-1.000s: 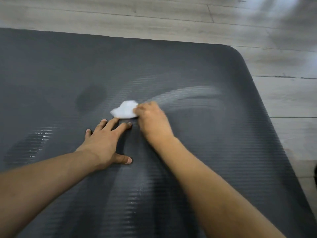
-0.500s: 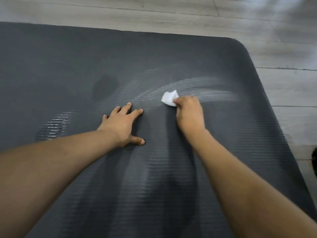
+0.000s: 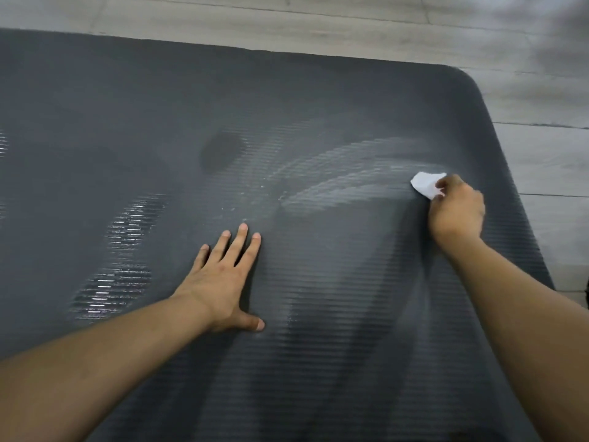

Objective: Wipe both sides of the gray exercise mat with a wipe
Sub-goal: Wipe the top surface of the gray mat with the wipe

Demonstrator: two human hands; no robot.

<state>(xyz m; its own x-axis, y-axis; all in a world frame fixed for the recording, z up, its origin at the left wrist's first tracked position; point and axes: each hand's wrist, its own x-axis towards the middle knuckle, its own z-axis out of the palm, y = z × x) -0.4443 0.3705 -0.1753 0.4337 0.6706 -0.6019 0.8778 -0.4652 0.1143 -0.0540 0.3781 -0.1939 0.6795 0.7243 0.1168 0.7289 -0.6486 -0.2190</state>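
Mat (image 3: 318,106) lies flat on the floor (image 3: 541,148), ribbed gray face up, filling most of the view. Right hand (image 3: 456,212) is closed around a crumpled white wipe (image 3: 425,184), which sticks out past the fingertips and presses on the mat. The mat's right edge is near, just outboard of that hand; its rounded corner sits further ahead of the hand. Left hand (image 3: 224,279) is spread open, palm flat on the mat, holding nothing, well apart from the right.

Pale damp arcs run inboard from the wipe toward the space ahead of the left fingertips. Glossy wet patches show outboard of the left hand. A dull dark spot ahead of the left hand looks unwiped, though I cannot be sure.

Judgement: top face partly done; underside not yet touched.

Risks from here:
- Wipe is balled small, so each pass covers a narrow band; gaps between arcs are likely unless strokes overlap.
- Near the edge, a hard stroke could run the wipe off onto the floor and carry grit back.
- Left palm rests on a damp surface; leaning weight could slip, or reprint the cleaned area.
- Corner strip beyond the right hand may get skipped.
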